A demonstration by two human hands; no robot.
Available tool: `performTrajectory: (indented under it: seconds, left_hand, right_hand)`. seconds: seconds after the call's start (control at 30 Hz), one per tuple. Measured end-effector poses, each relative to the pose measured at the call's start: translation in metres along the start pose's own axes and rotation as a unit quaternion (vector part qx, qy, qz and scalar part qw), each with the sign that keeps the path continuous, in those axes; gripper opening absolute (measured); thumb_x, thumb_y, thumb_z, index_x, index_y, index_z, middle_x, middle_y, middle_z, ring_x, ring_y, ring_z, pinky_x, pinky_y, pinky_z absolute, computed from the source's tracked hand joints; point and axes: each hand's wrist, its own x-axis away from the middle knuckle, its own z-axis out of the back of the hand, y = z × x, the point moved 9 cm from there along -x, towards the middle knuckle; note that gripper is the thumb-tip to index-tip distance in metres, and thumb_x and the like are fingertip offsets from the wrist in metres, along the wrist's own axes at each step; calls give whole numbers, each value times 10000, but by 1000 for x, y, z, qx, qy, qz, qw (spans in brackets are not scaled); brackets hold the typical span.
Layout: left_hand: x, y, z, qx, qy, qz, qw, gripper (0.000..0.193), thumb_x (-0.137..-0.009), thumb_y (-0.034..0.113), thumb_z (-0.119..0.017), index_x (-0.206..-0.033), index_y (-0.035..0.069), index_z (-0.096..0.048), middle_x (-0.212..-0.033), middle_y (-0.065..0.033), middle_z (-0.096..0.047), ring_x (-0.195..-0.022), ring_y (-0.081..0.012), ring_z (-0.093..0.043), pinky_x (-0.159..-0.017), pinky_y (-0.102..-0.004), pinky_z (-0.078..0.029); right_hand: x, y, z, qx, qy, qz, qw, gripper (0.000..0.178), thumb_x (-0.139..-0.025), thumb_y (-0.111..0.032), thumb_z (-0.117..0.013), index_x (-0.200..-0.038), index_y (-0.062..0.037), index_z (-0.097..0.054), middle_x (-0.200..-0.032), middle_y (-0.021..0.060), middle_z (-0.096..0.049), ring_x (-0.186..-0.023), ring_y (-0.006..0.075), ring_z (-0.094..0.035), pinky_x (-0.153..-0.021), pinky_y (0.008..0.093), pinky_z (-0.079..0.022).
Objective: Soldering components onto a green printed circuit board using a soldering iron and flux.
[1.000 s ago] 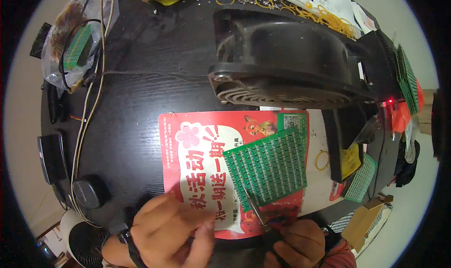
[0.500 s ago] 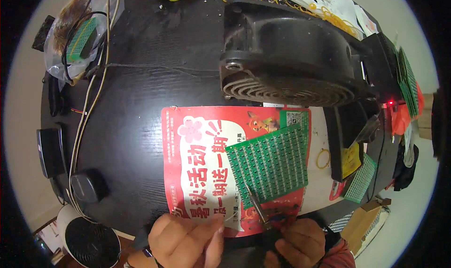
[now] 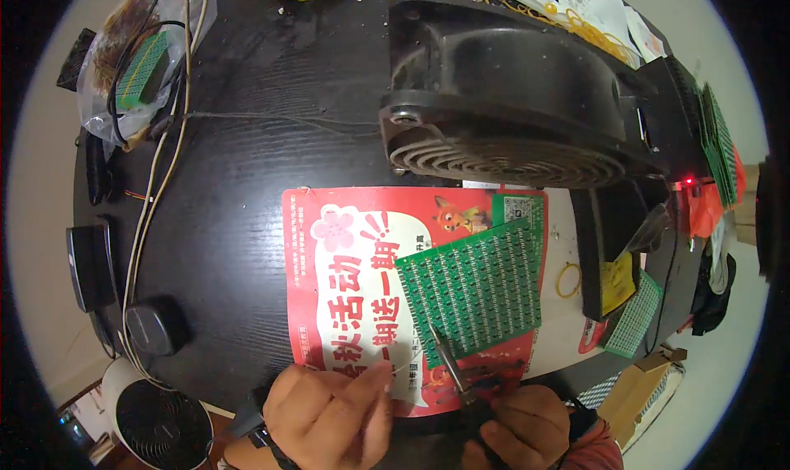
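A green circuit board (image 3: 473, 285), covered with rows of small parts, lies tilted on a red and white printed sheet (image 3: 333, 260). My right hand (image 3: 527, 425) is closed round the handle of a soldering iron (image 3: 451, 368). The iron's tip is over the lower left part of the board; whether it touches cannot be told. My left hand (image 3: 325, 416) is closed in a pinch to the left of the iron. A thin wire, probably solder, sticks out faintly from its fingertips toward the board.
Behind the board stands a large black fan (image 3: 510, 91). A black stand with a yellow sponge (image 3: 617, 282) is to its right, beside another green board (image 3: 635, 314). Cables (image 3: 152, 215) and a plastic bag (image 3: 103, 75) with boards lie left. Metal scraps and rubber bands lie at the back.
My left hand's fingertips have risen slightly. The iron stays in my right hand with its tip over nearly the same spot of the board.
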Motion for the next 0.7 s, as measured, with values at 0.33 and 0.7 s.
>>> performTrajectory:
  seconds: [0.33,0.7]
  left_hand:
    - [7,2,-4,13,11,-24,1000,279,-631,-13,-671,-910,-19,-677,-697,-64,-618,-542,-199,-540,-501,-298,-421]
    - [6,6,-3,7,4,-45,999,311,-618,-5,-690,-928,-27,-681,-683,-51,-606,-543,-186,-539,-502,-286,-430]
  right_hand:
    - [8,-4,2,31,20,13,999,198,-806,-184,-669,-907,-13,-661,-825,129,-629,-773,297,-632,-665,416,-552]
    - [8,-8,4,4,-12,-19,1000,203,-803,-173,-679,-929,-16,-650,-864,141,-622,-804,299,-628,-674,427,-551]
